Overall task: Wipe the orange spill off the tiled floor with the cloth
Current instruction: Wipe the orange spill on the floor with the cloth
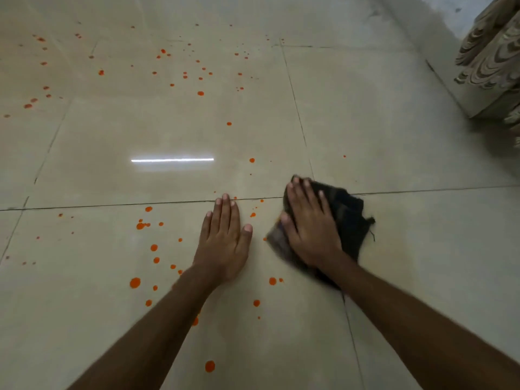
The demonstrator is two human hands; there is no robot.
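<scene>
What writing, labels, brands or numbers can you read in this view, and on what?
None: no text can be read.
The dark cloth under the right hand, the tiled floor and the carved piece carry no print; the white bar is a light reflection.

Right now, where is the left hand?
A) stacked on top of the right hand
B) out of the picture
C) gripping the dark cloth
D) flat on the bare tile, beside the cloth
D: the left hand lies flat on the tiled floor with straight fingers, apart from the dark cloth, which the right hand alone presses.
</scene>
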